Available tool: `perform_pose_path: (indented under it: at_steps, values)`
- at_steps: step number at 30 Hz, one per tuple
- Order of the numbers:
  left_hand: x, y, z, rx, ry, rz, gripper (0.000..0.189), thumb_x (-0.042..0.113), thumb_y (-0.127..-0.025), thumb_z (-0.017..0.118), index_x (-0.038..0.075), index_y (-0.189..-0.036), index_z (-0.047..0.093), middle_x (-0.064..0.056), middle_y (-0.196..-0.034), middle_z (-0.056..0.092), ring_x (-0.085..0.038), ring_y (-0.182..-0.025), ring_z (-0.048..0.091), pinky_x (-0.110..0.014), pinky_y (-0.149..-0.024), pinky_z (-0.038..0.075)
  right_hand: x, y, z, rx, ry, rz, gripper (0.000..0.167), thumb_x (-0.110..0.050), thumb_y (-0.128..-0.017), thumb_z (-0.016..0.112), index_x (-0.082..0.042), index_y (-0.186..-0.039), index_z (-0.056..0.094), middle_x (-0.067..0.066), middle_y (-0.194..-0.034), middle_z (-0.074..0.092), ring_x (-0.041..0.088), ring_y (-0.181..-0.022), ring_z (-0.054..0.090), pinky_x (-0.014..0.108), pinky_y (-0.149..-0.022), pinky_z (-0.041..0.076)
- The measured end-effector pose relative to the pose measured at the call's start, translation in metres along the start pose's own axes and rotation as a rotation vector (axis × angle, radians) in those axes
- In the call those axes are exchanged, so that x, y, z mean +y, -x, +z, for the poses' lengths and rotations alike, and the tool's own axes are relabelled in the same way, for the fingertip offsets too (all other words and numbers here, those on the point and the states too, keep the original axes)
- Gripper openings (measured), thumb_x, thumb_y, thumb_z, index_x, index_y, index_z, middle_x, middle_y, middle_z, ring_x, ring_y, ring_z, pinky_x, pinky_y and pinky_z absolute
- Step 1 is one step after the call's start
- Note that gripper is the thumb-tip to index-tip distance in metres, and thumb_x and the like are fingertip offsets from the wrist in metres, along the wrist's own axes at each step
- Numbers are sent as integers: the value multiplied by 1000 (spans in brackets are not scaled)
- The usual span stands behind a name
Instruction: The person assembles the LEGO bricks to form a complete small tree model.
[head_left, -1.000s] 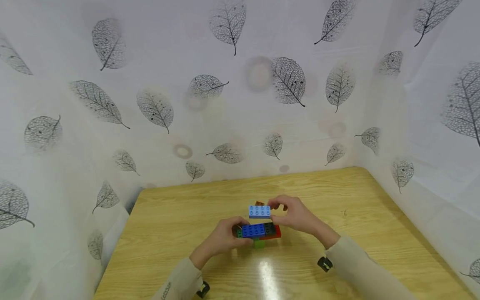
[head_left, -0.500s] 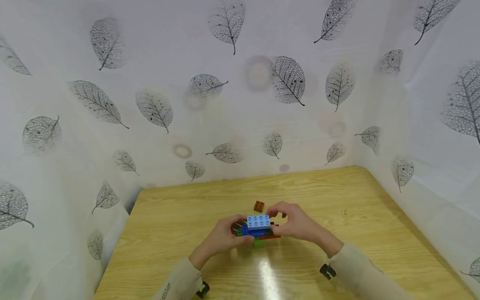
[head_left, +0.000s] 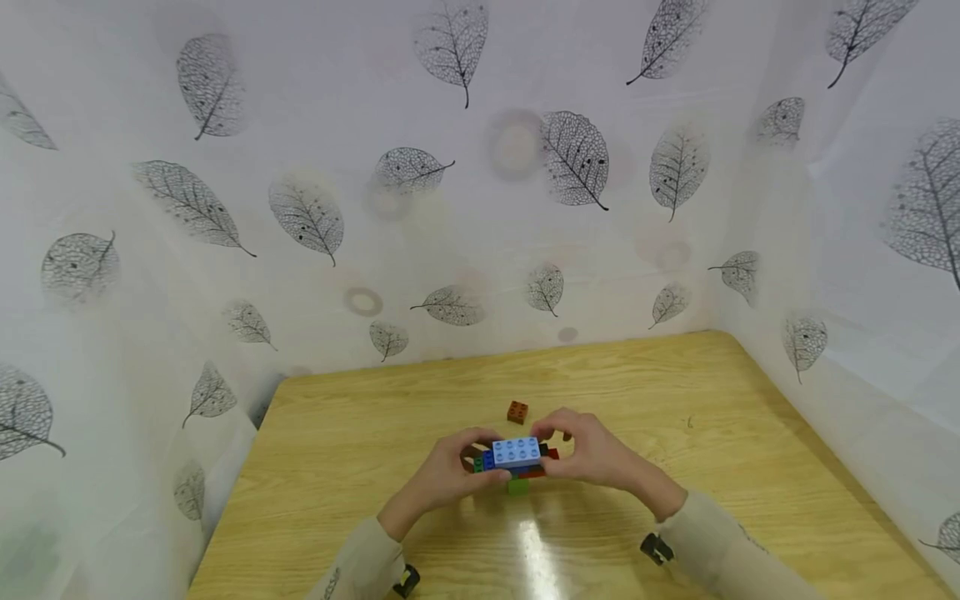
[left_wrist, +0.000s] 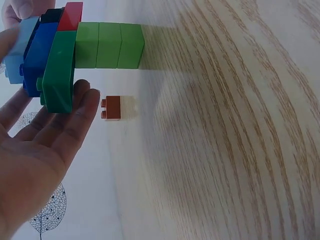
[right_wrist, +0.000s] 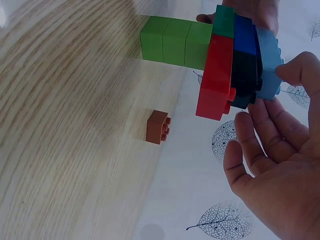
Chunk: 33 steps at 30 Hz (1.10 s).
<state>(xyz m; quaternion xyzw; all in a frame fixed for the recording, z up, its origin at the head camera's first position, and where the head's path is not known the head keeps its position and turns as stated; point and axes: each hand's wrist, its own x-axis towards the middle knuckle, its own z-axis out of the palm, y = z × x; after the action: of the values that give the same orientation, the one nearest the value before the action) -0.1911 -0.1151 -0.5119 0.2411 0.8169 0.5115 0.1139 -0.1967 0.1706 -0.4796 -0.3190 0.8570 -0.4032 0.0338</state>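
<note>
Light green bricks (right_wrist: 175, 42) form a column on the table. Across its top lie a green brick (left_wrist: 59, 75) and a red brick (right_wrist: 216, 77), then a dark blue brick (left_wrist: 41, 55) with a black brick (right_wrist: 243, 75) beside it. Uppermost is a light blue eight-stud brick (head_left: 516, 452), a thin gap showing beneath part of it. My right hand (head_left: 596, 450) pinches its right end between thumb and fingers. My left hand (head_left: 438, 475) grips the stack's left side, thumb in front and fingers behind.
A small brown four-stud brick (head_left: 517, 412) stands by itself just behind the stack on the wooden table (head_left: 360, 417). A white leaf-printed curtain (head_left: 480, 217) surrounds the table's back and sides.
My right hand has brought the light blue brick down and toward me, onto the dark blue and black bricks. The brown brick has come into full sight. My left hand stays nearly still.
</note>
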Motion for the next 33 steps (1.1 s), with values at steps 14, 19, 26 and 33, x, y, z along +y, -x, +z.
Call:
perform_pose_path:
  at_steps: [14,19,26,33]
  values:
    - [1,-1,1,-5,7,10,33,30,-106,64,13,-134,69,-9,-124,73,-17,-100,66,-26,-86,54,2,0,5,1,-6,-20,30,-24,-92,81,-23,-120,70,-11,-107,69,18,-97,63,37,-83,52]
    - [1,-2,1,-11,16,51,31,24,-105,64,8,-131,70,-12,-122,73,-16,-96,65,-26,-83,54,3,-1,9,-14,-56,12,29,-35,-98,76,-21,-122,70,-8,-110,73,11,-98,65,37,-82,52]
    - [3,-3,0,-12,17,60,30,24,-106,63,8,-131,69,-13,-122,73,-18,-100,65,-27,-85,54,4,-4,11,-17,-76,3,27,-32,-101,73,-17,-123,70,-2,-113,75,14,-100,69,32,-83,53]
    - [3,-3,-1,-19,14,73,26,23,-107,61,7,-125,71,-12,-116,73,-16,-101,66,-28,-85,55,7,-3,12,-1,-101,22,21,-33,-101,73,-21,-118,73,-4,-110,75,8,-98,67,41,-82,54]
